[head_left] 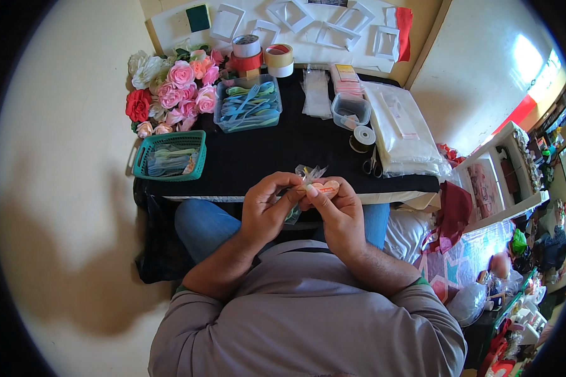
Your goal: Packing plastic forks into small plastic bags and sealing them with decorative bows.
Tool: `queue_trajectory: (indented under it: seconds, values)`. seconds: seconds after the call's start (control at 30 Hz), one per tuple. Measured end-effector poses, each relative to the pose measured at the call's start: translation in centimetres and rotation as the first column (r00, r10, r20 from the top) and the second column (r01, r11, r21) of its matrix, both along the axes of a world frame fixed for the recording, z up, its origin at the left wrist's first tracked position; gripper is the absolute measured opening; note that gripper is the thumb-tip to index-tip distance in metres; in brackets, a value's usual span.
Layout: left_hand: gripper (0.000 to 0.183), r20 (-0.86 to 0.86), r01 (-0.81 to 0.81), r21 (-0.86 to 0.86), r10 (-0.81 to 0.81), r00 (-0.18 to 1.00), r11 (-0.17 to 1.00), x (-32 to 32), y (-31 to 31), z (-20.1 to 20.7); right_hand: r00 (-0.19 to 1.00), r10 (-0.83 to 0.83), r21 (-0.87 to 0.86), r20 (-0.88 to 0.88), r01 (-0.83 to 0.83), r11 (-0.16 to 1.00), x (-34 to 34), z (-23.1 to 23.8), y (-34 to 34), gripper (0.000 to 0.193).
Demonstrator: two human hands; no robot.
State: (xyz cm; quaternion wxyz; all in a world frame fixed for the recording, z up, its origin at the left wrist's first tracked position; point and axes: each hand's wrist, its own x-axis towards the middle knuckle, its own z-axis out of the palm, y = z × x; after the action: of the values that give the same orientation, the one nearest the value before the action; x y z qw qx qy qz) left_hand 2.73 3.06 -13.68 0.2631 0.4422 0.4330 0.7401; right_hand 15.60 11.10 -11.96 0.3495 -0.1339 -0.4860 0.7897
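Just in front of the table's near edge, my two hands are close together with fingers pinched. My left hand (271, 202) grips a small clear plastic bag (310, 173), whose gathered top sticks up above the fingertips. Something green shows lower in the bag, partly hidden behind the fingers. My right hand (341, 217) holds a small white and orange paper tag (326, 188) against the bag's neck. The thumbs nearly meet there, and whatever lies between them is too small to make out.
On the black-covered table (258, 154) stand a green basket (201, 157) of filled packets, a clear tub (248, 125) of blue and green plastic forks, tape rolls (246, 46), and artificial flowers (181, 75). To the right lie a ribbon spool (363, 137), scissors (372, 164) and plastic bags (399, 135).
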Motion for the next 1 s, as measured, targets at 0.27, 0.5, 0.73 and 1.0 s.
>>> queue_trajectory:
  seconds: [0.27, 0.5, 0.73, 1.0]
  values:
    - [0.015, -0.014, 0.084, -0.001, -0.084, 0.996, 0.996, -0.2, -0.4, 0.6, 0.996, -0.043, 0.058, -0.084, 0.048, 0.997, -0.3, 0.0, -0.6, 0.01]
    - [0.016, 0.053, 0.169, 0.014, -0.169, 0.984, 0.986, 0.1, -0.6, 1.4, 0.993, -0.09, 0.064, -0.076, 0.094, 0.993, -0.3, 0.1, -1.1, 0.011]
    - [0.016, 0.01, 0.17, 0.011, -0.17, 0.985, 0.985, -0.5, -0.4, 2.3, 0.983, -0.116, 0.204, -0.143, 0.144, 0.968, -0.4, -0.8, -1.7, 0.011]
    - [0.034, 0.073, 0.201, 0.165, -0.215, 0.974, 0.966, -0.4, 0.1, 1.7, 0.979, -0.131, 0.547, -0.159, 0.198, 0.813, 0.4, -1.1, -1.3, 0.012]
